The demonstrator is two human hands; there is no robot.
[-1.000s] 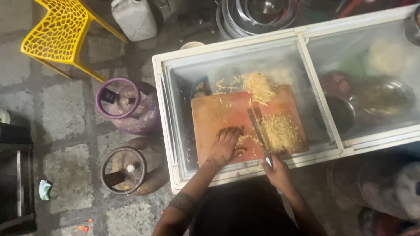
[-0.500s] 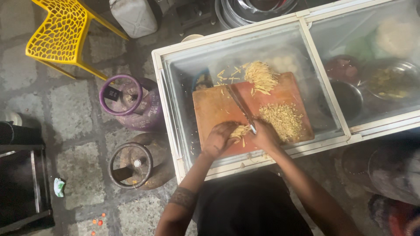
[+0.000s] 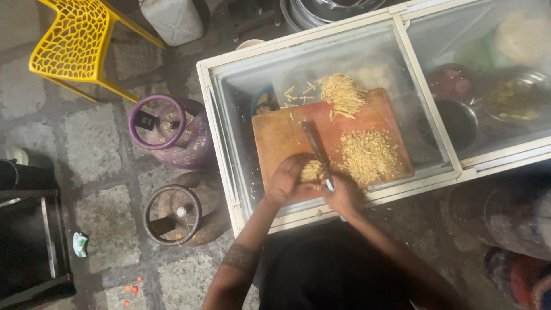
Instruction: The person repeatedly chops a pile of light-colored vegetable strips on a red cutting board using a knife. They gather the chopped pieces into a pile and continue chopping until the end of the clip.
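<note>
An orange-brown cutting board (image 3: pixel 281 138) lies on the glass lid of a white chest freezer (image 3: pixel 221 143). My left hand (image 3: pixel 287 179) holds down a small bunch of pale yellow strips (image 3: pixel 311 170) at the board's near edge. My right hand (image 3: pixel 343 195) grips the handle of a knife (image 3: pixel 314 146), whose blade rests right beside that bunch. A heap of finely chopped pieces (image 3: pixel 368 154) sits on the board's right half. Longer uncut strips (image 3: pixel 341 95) lie at the far edge.
Bowls and pans (image 3: pixel 513 100) show under the freezer's right glass panel. On the stone floor to the left stand a purple gas cylinder (image 3: pixel 163 129), a darker cylinder (image 3: pixel 175 213), a yellow plastic chair (image 3: pixel 72 40) and a white jerrycan (image 3: pixel 172 20).
My right hand came up from below the freezer edge and took the knife to the board. Both hands have closed in on the small bunch at the near edge.
</note>
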